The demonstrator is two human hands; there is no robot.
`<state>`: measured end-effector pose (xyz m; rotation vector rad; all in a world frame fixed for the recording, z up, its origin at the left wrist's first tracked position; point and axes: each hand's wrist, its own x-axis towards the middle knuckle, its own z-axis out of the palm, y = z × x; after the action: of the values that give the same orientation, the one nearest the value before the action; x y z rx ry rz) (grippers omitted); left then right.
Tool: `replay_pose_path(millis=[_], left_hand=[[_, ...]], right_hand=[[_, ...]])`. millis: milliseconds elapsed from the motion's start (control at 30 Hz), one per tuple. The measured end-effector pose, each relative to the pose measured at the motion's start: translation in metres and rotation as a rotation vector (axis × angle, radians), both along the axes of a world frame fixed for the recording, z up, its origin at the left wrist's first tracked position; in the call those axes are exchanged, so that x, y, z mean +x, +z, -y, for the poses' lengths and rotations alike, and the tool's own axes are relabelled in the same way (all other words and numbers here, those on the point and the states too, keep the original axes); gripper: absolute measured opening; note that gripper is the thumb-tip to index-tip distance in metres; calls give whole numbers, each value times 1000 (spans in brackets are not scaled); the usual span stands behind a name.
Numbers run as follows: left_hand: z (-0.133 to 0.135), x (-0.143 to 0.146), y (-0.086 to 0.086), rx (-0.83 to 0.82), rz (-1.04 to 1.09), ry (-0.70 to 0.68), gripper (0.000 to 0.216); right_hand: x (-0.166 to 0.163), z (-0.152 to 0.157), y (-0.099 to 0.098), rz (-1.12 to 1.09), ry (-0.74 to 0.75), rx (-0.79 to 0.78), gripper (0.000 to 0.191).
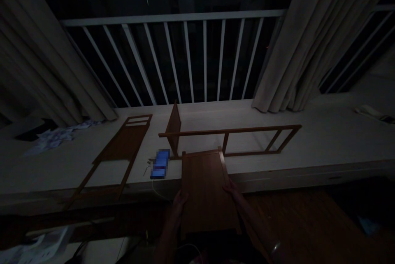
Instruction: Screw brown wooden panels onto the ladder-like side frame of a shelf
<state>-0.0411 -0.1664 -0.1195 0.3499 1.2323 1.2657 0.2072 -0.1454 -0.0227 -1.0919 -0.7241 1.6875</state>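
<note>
I hold a brown wooden panel (205, 192) upright in front of me, its top edge level with the ledge's front. My left hand (179, 204) grips its left edge and my right hand (233, 192) grips its right edge, fingers wrapped round the board. Just beyond it a partly built wooden frame (228, 132) with a long rail and slats stands on the pale ledge (324, 140), one upright side panel (173, 126) joined at its left end. The scene is very dark.
A flat wooden frame piece (119, 153) lies on the ledge at left, beside a lit phone (160, 164) with a cable. Crumpled paper (58, 136) lies far left. White railing (185, 58) and curtains (296, 41) stand behind. Wooden floor (308, 223) lies at lower right.
</note>
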Motion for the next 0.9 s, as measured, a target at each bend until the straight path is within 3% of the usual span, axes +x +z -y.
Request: replay_pose_path(millis=[267, 567, 900], left_hand=[[1, 4, 0, -70, -8, 82, 64], [4, 5, 4, -65, -2, 53, 63], [2, 3, -4, -44, 10, 42, 62]], right_hand=[[1, -7, -8, -18, 25, -37, 55], [1, -9, -17, 1, 39, -26, 54], [0, -7, -9, 10, 8, -59, 59]])
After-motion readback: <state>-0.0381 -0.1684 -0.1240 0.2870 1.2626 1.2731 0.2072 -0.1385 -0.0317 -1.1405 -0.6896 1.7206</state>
